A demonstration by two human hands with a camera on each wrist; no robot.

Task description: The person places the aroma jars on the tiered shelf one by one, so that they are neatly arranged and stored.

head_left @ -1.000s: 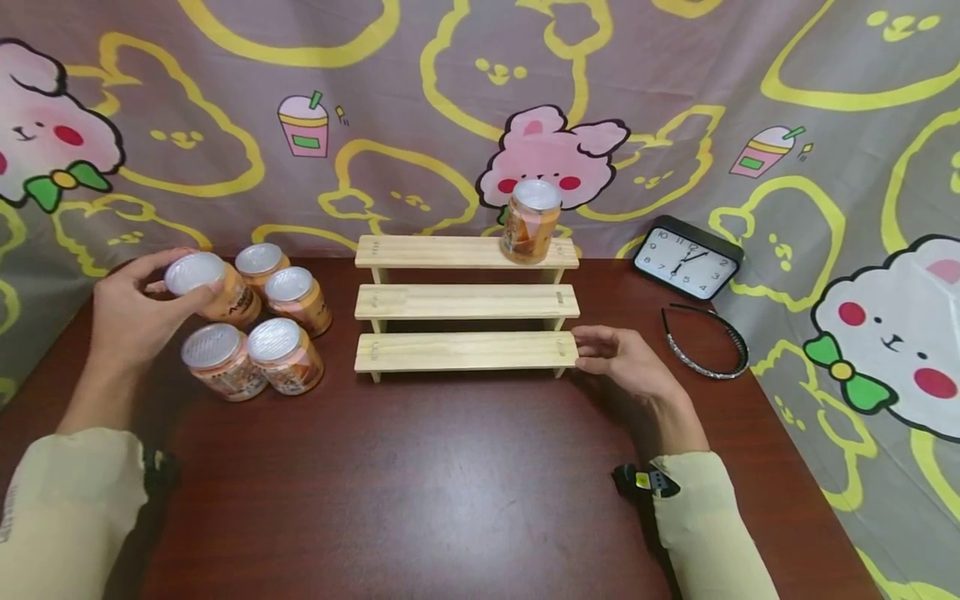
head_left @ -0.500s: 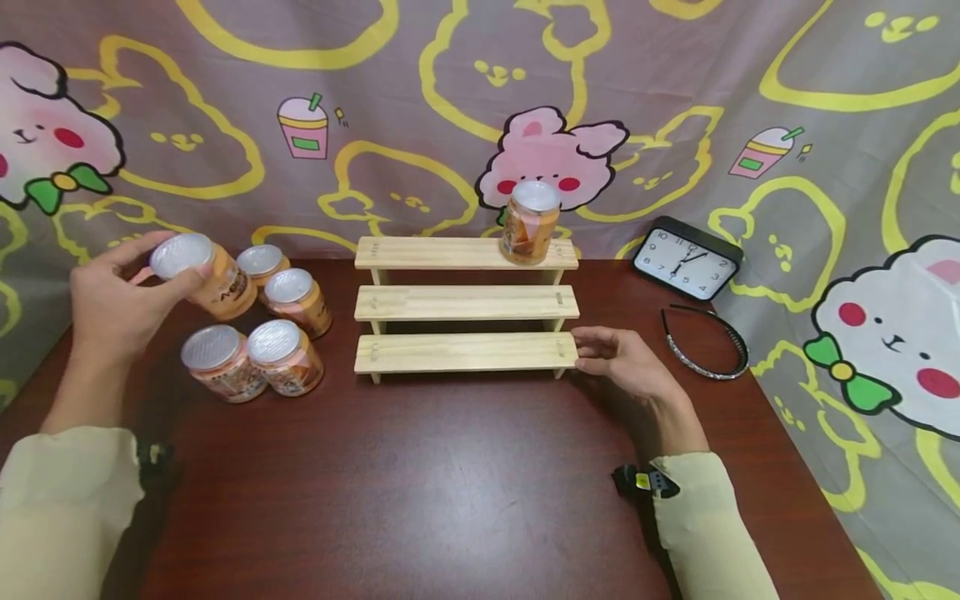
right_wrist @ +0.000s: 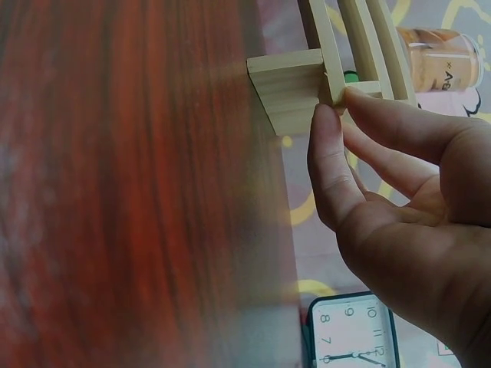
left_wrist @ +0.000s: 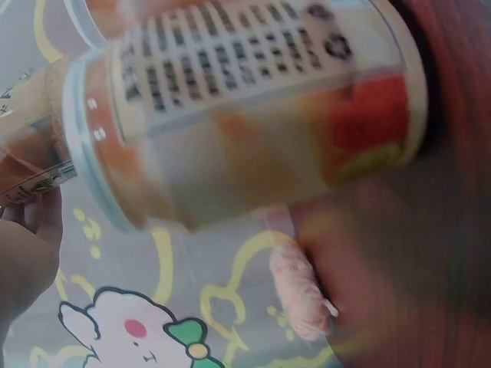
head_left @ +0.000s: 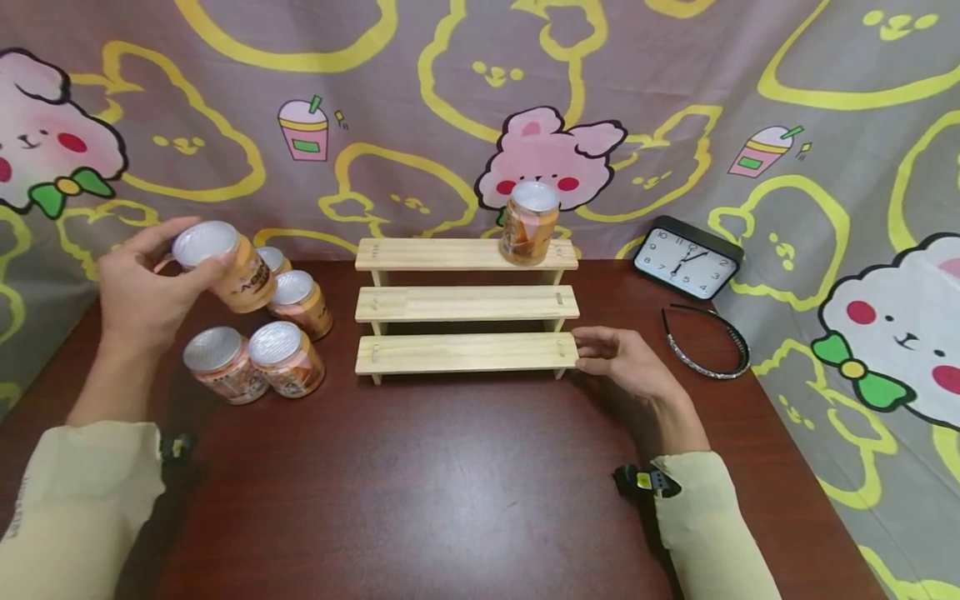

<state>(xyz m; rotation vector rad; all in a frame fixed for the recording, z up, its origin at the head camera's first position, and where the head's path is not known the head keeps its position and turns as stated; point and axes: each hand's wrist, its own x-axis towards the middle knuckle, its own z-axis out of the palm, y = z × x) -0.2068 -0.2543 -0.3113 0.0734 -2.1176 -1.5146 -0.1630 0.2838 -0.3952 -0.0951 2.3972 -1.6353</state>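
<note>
My left hand [head_left: 142, 292] grips an orange drink can [head_left: 251, 279] with a silvery top, fingers and thumb around its upper part. That can is tilted and held up off the table, partly hiding another can behind it. Several like cans [head_left: 292, 362] stand close together below it; one fills much of the left wrist view, blurred. My right hand [head_left: 633, 367] pinches the right end of the lowest board of a three-step wooden display shelf [head_left: 465, 354] between thumb and finger. On the top step, toward its right end, one orange can [head_left: 528, 229] stands upright.
A black-framed clock [head_left: 686, 262] leans at the back right, with a black headband [head_left: 708, 367] in front of it. Patterned cloth [head_left: 420, 100] hangs behind the dark wooden table [head_left: 420, 483]. A pink fuzzy object [left_wrist: 301, 295] shows in the left wrist view.
My left hand drew the can left and up, away from the others, then moved back right with it, higher. The right hand and the shelf have stayed put.
</note>
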